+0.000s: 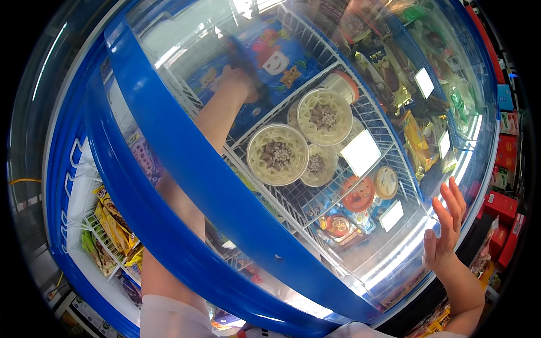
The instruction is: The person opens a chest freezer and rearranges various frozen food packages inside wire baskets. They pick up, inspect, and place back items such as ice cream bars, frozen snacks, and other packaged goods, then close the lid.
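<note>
My left hand [237,83] reaches under the sliding glass lid into a blue chest freezer. It is at a dark, blurred item over a blue printed box [274,91] with a smiling figure; glare on the glass hides the fingers, so its hold is unclear. Clear round tubs of decorated dessert [277,154] stand in the wire basket compartment nearer me. My right hand [446,228] is raised at the freezer's right edge, outside the glass, its fingers apart and nothing in it.
The lid's blue frames [236,203] cross above my left forearm. A wire divider [270,112] separates the basket compartments. Wrapped ice creams [386,76] lie at the right, yellow packs [112,219] at the lower left. Red boxes [501,207] stand outside, beyond the right edge.
</note>
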`<action>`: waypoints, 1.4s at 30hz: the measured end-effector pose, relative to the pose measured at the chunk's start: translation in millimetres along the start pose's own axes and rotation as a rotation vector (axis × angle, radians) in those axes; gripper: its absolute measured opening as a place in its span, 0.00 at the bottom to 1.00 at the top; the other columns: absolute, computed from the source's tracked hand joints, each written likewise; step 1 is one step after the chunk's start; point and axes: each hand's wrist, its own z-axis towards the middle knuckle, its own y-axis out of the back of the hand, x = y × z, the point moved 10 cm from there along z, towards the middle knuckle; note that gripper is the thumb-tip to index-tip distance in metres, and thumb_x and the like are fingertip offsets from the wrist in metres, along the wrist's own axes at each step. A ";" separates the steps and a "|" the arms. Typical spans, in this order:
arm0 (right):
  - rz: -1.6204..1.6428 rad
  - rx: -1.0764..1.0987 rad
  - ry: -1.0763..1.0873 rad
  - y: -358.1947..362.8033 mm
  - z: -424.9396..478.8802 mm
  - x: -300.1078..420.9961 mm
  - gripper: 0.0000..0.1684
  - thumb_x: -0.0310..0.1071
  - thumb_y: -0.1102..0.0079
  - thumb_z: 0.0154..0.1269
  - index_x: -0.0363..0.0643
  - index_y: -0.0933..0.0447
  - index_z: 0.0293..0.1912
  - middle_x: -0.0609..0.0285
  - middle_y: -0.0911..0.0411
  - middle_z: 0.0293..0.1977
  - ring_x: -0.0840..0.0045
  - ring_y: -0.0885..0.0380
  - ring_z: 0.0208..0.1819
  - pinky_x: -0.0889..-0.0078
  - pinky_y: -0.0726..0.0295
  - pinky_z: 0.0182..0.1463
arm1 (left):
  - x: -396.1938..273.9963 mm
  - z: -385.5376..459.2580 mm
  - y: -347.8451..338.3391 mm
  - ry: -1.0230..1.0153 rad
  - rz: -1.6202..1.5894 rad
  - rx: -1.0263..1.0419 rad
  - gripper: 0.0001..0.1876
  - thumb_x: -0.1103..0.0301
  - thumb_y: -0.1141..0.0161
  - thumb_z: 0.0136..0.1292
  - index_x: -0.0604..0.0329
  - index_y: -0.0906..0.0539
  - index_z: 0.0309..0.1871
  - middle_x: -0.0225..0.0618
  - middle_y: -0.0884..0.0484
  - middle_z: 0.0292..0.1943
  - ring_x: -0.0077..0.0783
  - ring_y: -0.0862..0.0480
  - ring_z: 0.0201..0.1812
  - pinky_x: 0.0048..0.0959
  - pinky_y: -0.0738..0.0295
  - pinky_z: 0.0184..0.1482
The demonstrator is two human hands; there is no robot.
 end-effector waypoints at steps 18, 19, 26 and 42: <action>0.020 -0.002 -0.005 -0.1 1.4 -1.6 0.22 0.43 0.55 0.68 0.40 0.29 0.54 0.47 0.34 0.58 0.49 0.39 0.63 0.50 0.42 0.62 | 17.4 -77.7 46.8 -0.380 -0.489 -0.534 0.18 0.51 0.55 0.68 0.41 0.21 0.55 0.36 0.30 0.59 0.42 0.35 0.62 0.58 0.39 0.56; 0.017 -0.003 -0.029 1.3 -2.3 -4.8 0.22 0.43 0.55 0.68 0.40 0.29 0.54 0.46 0.34 0.58 0.49 0.40 0.63 0.51 0.42 0.62 | 9.9 -80.4 56.4 -0.388 -0.572 -0.566 0.18 0.51 0.55 0.68 0.41 0.22 0.56 0.38 0.31 0.60 0.43 0.35 0.62 0.60 0.40 0.56; 0.008 -0.029 -0.004 6.8 10.6 3.4 0.22 0.41 0.54 0.68 0.38 0.29 0.55 0.47 0.34 0.59 0.51 0.41 0.64 0.53 0.43 0.63 | -26.0 -84.8 14.9 -0.170 -0.050 -0.401 0.17 0.65 0.50 0.66 0.54 0.24 0.57 0.40 0.30 0.59 0.41 0.32 0.63 0.49 0.44 0.66; -0.042 -0.180 0.125 3.5 5.1 8.1 0.22 0.39 0.57 0.71 0.42 0.32 0.60 0.54 0.33 0.61 0.61 0.37 0.64 0.60 0.40 0.66 | 117.0 -718.0 -255.1 1.027 -0.986 -0.725 0.23 0.66 0.45 0.62 0.63 0.30 0.60 0.50 0.32 0.61 0.49 0.35 0.64 0.38 0.41 0.66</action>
